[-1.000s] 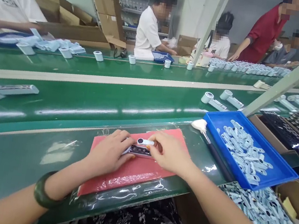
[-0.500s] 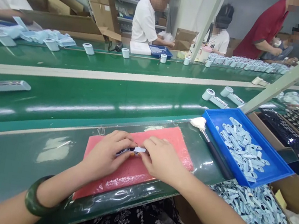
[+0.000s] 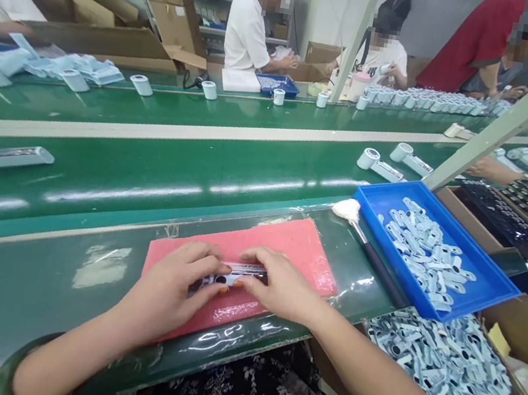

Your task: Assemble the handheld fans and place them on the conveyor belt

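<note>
A pale blue elongated part point(image 3: 235, 276) with a dark oval lies over the pink pad point(image 3: 306, 247). Around its left end my left hand point(image 3: 175, 283) is closed, thumb and fingers gripping it. At the other end, my right hand point(image 3: 278, 283) holds it between thumb and curved fingers. The part's far left end is mostly hidden by my left hand.
Right of the pad are a black-handled tool with a white head point(image 3: 346, 209), a blue tray point(image 3: 492, 302) of small pale parts and a box heaped with similar parts point(image 3: 457, 368). Beyond, a green conveyor point(image 3: 172, 176) carries pale devices. Several people stand or sit behind it.
My hands have shifted slightly on the part, and more of it shows between them. The view has moved a little. A person across the belt has raised a hand with a pale object.
</note>
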`<state>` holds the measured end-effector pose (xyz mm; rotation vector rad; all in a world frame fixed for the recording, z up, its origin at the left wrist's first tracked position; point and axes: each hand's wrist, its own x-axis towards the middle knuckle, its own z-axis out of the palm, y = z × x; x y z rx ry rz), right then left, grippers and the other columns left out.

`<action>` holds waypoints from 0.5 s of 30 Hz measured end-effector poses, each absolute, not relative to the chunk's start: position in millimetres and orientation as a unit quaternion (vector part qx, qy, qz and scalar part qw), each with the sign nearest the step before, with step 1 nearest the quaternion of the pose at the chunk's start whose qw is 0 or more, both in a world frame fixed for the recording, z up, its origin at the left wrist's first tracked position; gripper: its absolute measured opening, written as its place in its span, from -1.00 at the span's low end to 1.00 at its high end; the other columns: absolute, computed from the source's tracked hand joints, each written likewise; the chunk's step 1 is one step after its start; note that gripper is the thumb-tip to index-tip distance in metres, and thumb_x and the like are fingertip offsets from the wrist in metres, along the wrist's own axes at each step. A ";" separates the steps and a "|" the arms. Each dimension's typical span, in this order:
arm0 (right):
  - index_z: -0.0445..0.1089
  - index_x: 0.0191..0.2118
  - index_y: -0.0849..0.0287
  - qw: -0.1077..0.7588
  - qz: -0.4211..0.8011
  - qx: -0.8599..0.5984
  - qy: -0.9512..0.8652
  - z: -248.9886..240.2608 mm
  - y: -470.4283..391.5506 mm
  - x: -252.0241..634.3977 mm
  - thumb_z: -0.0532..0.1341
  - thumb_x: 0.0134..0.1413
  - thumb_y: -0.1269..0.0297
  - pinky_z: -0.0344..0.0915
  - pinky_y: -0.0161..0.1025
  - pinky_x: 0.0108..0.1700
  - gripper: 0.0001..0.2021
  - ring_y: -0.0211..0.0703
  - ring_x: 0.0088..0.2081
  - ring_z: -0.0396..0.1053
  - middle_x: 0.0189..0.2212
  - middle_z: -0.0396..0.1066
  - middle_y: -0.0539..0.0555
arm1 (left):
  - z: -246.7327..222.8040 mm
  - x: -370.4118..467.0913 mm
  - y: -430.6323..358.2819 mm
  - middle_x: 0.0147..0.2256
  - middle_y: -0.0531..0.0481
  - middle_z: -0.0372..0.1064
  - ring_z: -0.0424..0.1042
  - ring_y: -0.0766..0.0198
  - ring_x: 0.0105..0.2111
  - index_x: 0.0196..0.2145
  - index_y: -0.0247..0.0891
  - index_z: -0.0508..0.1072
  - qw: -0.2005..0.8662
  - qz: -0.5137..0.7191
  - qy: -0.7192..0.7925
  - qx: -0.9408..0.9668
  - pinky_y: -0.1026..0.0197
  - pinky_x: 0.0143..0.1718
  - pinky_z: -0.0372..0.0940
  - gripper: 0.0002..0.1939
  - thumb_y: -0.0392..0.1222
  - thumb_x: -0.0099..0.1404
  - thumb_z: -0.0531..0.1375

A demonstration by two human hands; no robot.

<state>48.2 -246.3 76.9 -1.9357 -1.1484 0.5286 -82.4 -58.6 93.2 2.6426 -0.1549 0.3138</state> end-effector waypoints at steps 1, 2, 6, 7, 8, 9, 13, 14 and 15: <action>0.39 0.09 0.10 0.382 0.203 -0.768 -0.473 77.5 -247.8 46.2 0.29 0.24 0.22 0.27 0.01 0.14 -0.68 -0.01 0.05 0.40 0.02 0.49 0.09 | 92.3 -85.1 -61.0 -0.06 -0.07 0.46 0.43 0.11 -0.06 -0.08 -0.15 0.48 0.219 0.118 -0.064 0.966 0.03 -0.07 0.40 -0.78 -0.07 0.45 0.09; 0.38 0.12 0.10 0.363 0.193 -0.770 -0.489 77.6 -248.6 44.2 0.27 0.26 0.22 0.25 0.03 0.16 -0.66 0.01 0.08 0.38 0.05 0.48 0.11 | 91.4 -86.7 -63.6 -0.05 -0.08 0.46 0.43 0.08 -0.04 -0.06 -0.16 0.47 0.203 0.123 -0.070 0.969 -0.01 -0.05 0.40 -0.77 -0.07 0.45 0.09; 0.39 0.12 0.13 0.325 0.143 -0.781 -0.514 71.9 -246.8 38.7 0.16 0.35 0.29 0.27 0.06 0.12 -0.72 0.01 0.04 0.38 0.02 0.49 0.12 | 88.2 -84.6 -70.4 -0.07 -0.10 0.48 0.44 0.08 -0.06 -0.07 -0.22 0.46 0.169 0.132 -0.074 0.974 -0.04 -0.04 0.40 -0.77 -0.17 0.46 0.04; 0.40 0.11 0.13 0.323 0.136 -0.782 -0.516 69.9 -246.1 38.3 0.14 0.35 0.31 0.27 0.06 0.11 -0.72 0.01 0.03 0.38 0.01 0.50 0.12 | 87.9 -83.3 -70.7 -0.08 -0.09 0.49 0.45 0.09 -0.07 -0.08 -0.22 0.46 0.167 0.129 -0.072 0.975 -0.03 -0.06 0.41 -0.77 -0.18 0.46 0.04; 0.40 0.10 0.13 0.325 0.133 -0.780 -0.518 68.2 -245.8 38.2 0.14 0.35 0.31 0.27 0.07 0.11 -0.73 0.02 0.04 0.38 0.00 0.50 0.12 | 87.8 -82.5 -70.6 -0.08 -0.09 0.49 0.45 0.10 -0.08 -0.08 -0.22 0.46 0.165 0.126 -0.073 0.975 -0.01 -0.06 0.41 -0.77 -0.17 0.47 0.04; 0.40 0.11 0.13 0.333 0.136 -0.775 -0.519 67.1 -246.1 38.4 0.16 0.34 0.30 0.27 0.08 0.12 -0.72 0.02 0.04 0.38 0.00 0.50 0.12 | 87.9 -82.2 -70.3 -0.08 -0.08 0.48 0.45 0.11 -0.07 -0.06 -0.22 0.46 0.161 0.122 -0.075 0.976 -0.01 -0.05 0.41 -0.77 -0.16 0.47 0.04; 0.32 0.20 0.11 0.399 0.163 -0.744 -0.511 69.6 -256.5 42.0 0.24 0.28 0.26 0.24 0.05 0.24 -0.60 -0.02 0.17 0.31 0.15 0.41 0.12 | 92.2 -84.6 -69.1 -0.06 -0.12 0.46 0.41 0.02 -0.03 0.00 -0.21 0.44 0.093 0.108 -0.090 0.986 -0.07 -0.03 0.36 -0.72 -0.07 0.44 0.09; 0.31 0.22 0.11 0.411 0.161 -0.743 -0.503 71.8 -262.0 44.3 0.25 0.27 0.27 0.22 0.03 0.27 -0.57 -0.03 0.21 0.28 0.19 0.36 0.13 | 94.4 -84.0 -67.8 -0.09 -0.12 0.46 0.40 0.00 -0.06 -0.03 -0.22 0.44 0.069 0.103 -0.093 0.988 -0.08 -0.06 0.35 -0.73 -0.09 0.43 0.08; 0.31 0.22 0.11 0.418 0.150 -0.750 -0.491 74.4 -268.8 47.6 0.25 0.26 0.27 0.20 0.02 0.29 -0.57 -0.04 0.24 0.25 0.22 0.33 0.13 | 97.1 -81.6 -64.9 -0.13 -0.12 0.45 0.41 -0.01 -0.11 -0.07 -0.22 0.45 0.046 0.096 -0.099 0.989 -0.08 -0.10 0.34 -0.75 -0.12 0.41 0.06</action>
